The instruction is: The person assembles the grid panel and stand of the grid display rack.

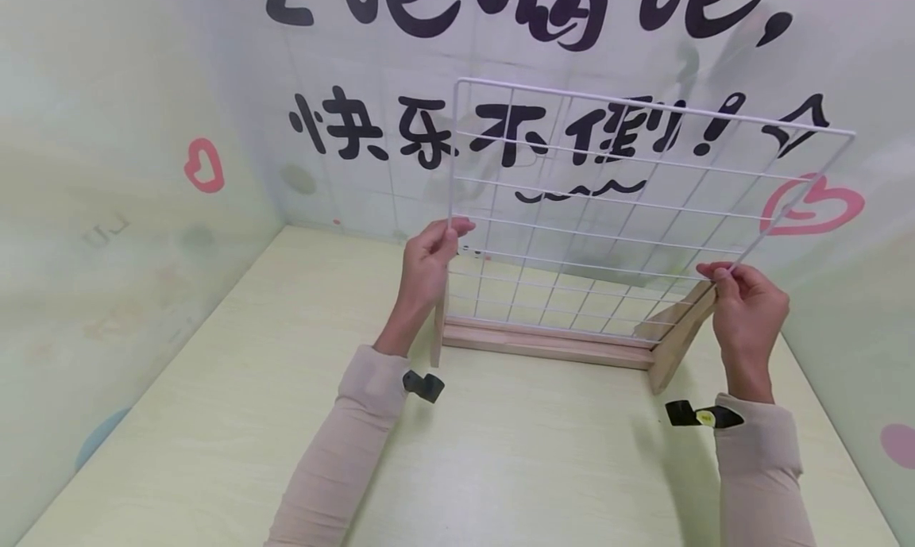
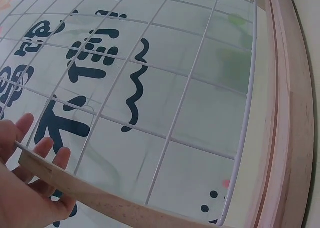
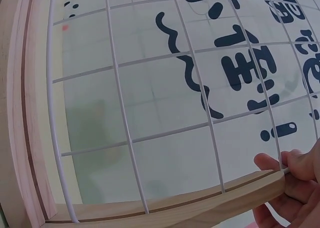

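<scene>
A white wire grid panel (image 1: pixel 643 104) stands leaning in a light wooden stand, its lower edge close over the grooved bottom rail (image 1: pixel 546 348). My left hand (image 1: pixel 426 265) pinches the panel's left edge wire just above the left wooden side piece (image 2: pixel 107 208). On the opposite side, my right hand (image 1: pixel 750 313) grips the right edge wire between thumb and fingers, beside the top of the right side piece (image 1: pixel 682 337). In the right wrist view, wires of the panel meet the slotted side piece, with the fingers of my right hand (image 3: pixel 297 185) around its tip.
The stand sits on a pale table (image 1: pixel 457 468). Behind it rises a whitish wall sheet (image 1: pixel 343 190) with large black characters and pink hearts. Similar pale sheets (image 1: pixel 107 237) flank the table. Small black cameras (image 1: pixel 423 386) are strapped at both wrists.
</scene>
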### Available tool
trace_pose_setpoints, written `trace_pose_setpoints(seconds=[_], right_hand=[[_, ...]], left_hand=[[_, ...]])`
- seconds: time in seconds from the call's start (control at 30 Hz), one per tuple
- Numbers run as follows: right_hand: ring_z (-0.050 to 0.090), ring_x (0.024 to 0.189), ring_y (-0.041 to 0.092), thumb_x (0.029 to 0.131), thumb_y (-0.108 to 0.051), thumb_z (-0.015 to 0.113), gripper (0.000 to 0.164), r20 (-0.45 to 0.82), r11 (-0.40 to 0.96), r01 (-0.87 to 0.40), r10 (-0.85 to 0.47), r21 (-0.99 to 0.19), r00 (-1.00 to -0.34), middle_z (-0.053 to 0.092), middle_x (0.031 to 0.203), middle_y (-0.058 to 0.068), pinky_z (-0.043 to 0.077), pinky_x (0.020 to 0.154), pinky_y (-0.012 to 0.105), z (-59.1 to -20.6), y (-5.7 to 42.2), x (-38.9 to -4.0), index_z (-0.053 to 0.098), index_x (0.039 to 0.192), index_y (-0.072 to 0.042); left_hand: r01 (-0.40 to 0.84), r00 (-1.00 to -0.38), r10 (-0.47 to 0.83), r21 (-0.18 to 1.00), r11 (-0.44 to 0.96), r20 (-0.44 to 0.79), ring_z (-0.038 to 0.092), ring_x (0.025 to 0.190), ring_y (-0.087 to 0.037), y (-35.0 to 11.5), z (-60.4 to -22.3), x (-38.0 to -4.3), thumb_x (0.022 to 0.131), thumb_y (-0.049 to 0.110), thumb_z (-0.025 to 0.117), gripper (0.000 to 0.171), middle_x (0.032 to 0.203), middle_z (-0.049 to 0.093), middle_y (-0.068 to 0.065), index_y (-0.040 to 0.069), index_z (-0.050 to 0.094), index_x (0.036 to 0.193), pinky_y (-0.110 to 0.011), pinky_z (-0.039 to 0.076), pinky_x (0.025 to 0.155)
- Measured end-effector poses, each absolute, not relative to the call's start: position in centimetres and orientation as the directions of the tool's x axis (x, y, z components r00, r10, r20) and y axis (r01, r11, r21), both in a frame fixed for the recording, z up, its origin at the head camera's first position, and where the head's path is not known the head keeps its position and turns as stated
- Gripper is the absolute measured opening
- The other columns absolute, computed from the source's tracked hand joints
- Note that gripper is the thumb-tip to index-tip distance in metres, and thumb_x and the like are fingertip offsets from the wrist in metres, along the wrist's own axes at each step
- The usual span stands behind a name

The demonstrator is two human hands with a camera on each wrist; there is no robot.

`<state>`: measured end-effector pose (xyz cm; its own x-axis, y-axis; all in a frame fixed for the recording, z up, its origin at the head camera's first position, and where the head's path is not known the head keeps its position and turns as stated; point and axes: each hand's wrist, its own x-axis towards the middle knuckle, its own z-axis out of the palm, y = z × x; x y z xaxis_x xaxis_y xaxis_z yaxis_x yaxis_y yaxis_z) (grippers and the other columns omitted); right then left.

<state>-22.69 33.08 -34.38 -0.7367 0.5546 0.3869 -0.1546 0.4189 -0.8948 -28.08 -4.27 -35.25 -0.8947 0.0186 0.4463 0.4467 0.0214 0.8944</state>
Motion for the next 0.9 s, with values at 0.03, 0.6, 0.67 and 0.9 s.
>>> trace_pose_setpoints(seconds=[0.03,0.6,0.67,0.9], right_hand=[[0.064,0.085,-0.005,0.097,-0.009,0.062,0.022,0.39,0.426,-0.152,0.554,-0.892,-0.735,0.068,0.078,-0.026,0.042,0.065,0.01,-34.4,33.1,-22.7,0.072,0.108,0.006],[0.06,0.092,-0.005,0.097,-0.01,0.063,0.018,0.369,0.455,-0.097,0.559,-0.885,-0.742,0.076,0.095,-0.014,0.043,0.072,0.01,-35.0,32.9,-22.5,0.075,0.108,-0.002],[0.06,0.092,-0.004,0.097,-0.01,0.063,0.017,0.374,0.462,-0.097,0.561,-0.882,-0.739,0.077,0.102,-0.008,0.043,0.073,0.011,-35.1,32.8,-22.4,0.076,0.106,-0.006],[0.062,0.089,-0.002,0.096,-0.013,0.064,0.016,0.403,0.475,-0.119,0.557,-0.872,-0.726,0.077,0.103,-0.006,0.043,0.072,0.012,-35.2,32.8,-22.3,0.077,0.105,-0.008]], left_hand=[[0.445,-0.896,0.02,0.895,0.023,0.444,0.06,0.12,-0.025,-4.3,-35.3,-28.1,0.105,0.01,0.047,0.027,0.123,0.066,-0.016,-0.003,0.067,0.118,-0.039,0.046,0.103],[0.408,-0.912,0.045,0.913,0.007,0.407,0.058,0.123,-0.028,-4.7,-36.3,-27.6,0.106,0.01,0.043,0.03,0.126,0.063,-0.019,-0.004,0.064,0.122,-0.039,0.043,0.109],[0.402,-0.915,0.046,0.916,0.008,0.401,0.057,0.124,-0.029,-4.7,-36.4,-27.6,0.106,0.01,0.043,0.029,0.127,0.063,-0.019,-0.004,0.064,0.121,-0.039,0.043,0.109],[0.414,-0.909,0.048,0.91,-0.006,0.414,0.057,0.122,-0.032,-4.7,-36.5,-27.5,0.106,0.009,0.043,0.029,0.126,0.063,-0.02,-0.006,0.064,0.12,-0.041,0.043,0.108]])
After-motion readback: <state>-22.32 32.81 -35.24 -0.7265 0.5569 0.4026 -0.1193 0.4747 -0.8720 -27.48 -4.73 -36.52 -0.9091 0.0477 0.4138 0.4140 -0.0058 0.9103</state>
